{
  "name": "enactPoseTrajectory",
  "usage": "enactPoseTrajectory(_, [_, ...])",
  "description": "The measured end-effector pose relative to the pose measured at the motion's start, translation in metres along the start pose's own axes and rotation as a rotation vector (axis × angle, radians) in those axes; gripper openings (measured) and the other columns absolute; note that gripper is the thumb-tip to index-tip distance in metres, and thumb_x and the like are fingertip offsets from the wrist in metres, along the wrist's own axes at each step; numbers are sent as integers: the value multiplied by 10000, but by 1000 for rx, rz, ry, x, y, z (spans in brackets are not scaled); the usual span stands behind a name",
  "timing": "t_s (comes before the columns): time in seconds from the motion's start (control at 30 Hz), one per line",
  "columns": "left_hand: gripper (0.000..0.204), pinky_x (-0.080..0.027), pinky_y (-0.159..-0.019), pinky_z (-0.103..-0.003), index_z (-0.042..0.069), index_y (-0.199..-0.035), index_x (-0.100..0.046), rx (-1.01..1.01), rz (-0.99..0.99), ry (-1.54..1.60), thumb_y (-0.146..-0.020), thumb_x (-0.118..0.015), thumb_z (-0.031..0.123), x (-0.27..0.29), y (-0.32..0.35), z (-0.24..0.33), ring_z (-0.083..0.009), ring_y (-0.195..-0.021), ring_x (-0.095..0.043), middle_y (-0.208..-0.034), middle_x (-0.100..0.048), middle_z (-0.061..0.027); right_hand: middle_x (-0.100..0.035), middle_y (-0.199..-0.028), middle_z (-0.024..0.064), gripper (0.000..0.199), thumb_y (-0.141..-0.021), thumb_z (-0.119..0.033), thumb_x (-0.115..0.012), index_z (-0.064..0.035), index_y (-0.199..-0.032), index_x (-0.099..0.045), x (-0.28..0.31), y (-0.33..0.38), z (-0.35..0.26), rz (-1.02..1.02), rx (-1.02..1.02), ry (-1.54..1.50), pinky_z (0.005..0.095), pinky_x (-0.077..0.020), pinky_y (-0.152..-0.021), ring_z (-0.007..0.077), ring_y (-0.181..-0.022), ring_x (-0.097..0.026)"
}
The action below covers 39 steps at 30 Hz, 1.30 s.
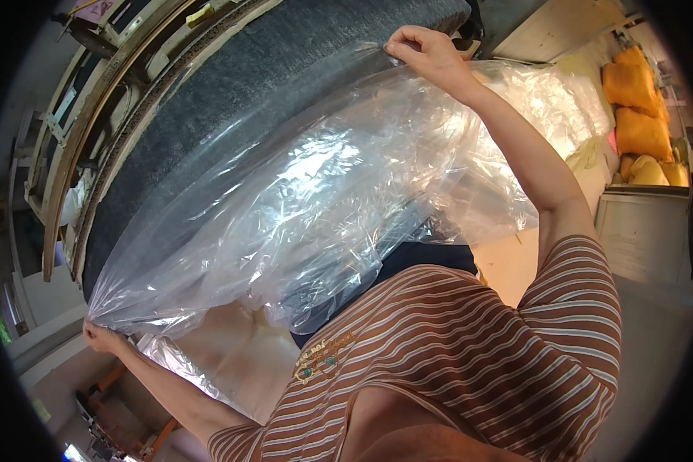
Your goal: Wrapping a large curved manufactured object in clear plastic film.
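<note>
A large clear plastic sheet is stretched across the middle of the view, in front of a long dark grey upholstered piece. My left hand pinches the sheet's gathered edge at the lower left. My right hand grips the sheet's other edge at the top, against the grey fabric. Both arms are spread wide apart, and the plastic hangs crumpled between them. My brown striped shirt fills the lower right.
A curved wooden frame runs along the left of the grey piece. Orange and yellow cushions are stacked at the far right above a grey cabinet. More clear plastic lies behind my right arm.
</note>
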<state>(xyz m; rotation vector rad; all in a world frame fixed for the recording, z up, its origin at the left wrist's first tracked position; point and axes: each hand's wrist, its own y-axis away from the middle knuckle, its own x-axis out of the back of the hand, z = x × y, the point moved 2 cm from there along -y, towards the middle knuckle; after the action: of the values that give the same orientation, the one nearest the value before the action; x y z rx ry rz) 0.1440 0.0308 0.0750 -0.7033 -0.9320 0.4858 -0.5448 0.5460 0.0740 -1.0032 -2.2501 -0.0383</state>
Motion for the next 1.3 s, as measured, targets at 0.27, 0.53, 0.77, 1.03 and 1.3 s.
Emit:
enactPoseTrajectory(0.27, [348, -484, -783, -291, 7, -1106, -577, 389, -162, 465, -865, -605, 256, 117, -19, -11, -187, -948, -564, -1082, -596, -81, -479, -677, -41, 238, -840, -212, -577, -17, -710, -536, 6, -14, -6, -36, 194, 112, 228, -351, -563, 51, -628, -431])
enactPoseTrajectory(0.53, [287, -509, -733, -250, 42, -1074, -602, 457, -110, 587, -842, -640, 206, 184, -8, -38, -173, -898, -587, -1034, -616, -78, -446, -585, -41, 231, -881, -254, -511, -61, -756, -522, -14, 59, 7, -726, -229, -62, 233, -331, -452, 39, -500, -386])
enactPoseTrajectory(0.77, [315, -496, -726, -255, 35, -1097, -593, 472, -46, 543, -857, -620, 236, 214, 12, 6, -177, -874, -583, -1028, -616, -78, -615, -737, 108, 200, -793, -245, -573, -48, -807, -597, -42, 75, 26, -144, 195, 232, 361, -440, -632, 269, -674, -576])
enactPoseTrajectory(1.03, [362, -478, -862, -294, -20, -1121, -548, 409, -69, 401, -859, -615, 222, 266, 44, -5, -229, -971, -566, -1109, -568, -145, -593, -730, 87, 188, -766, -236, -618, -77, -855, -572, -74, 65, 38, -116, 41, 54, 389, -434, -640, 281, -731, -577])
enactPoseTrajectory(1.3, [357, -477, -854, -279, 31, -1132, -537, 526, -217, 523, -847, -634, 223, 289, 69, -53, -182, -970, -558, -1095, -577, -93, -471, -616, 50, 324, -759, -205, -648, -104, -1042, -529, -94, 61, 46, -4, 83, 56, 344, -407, -571, 207, -596, -510])
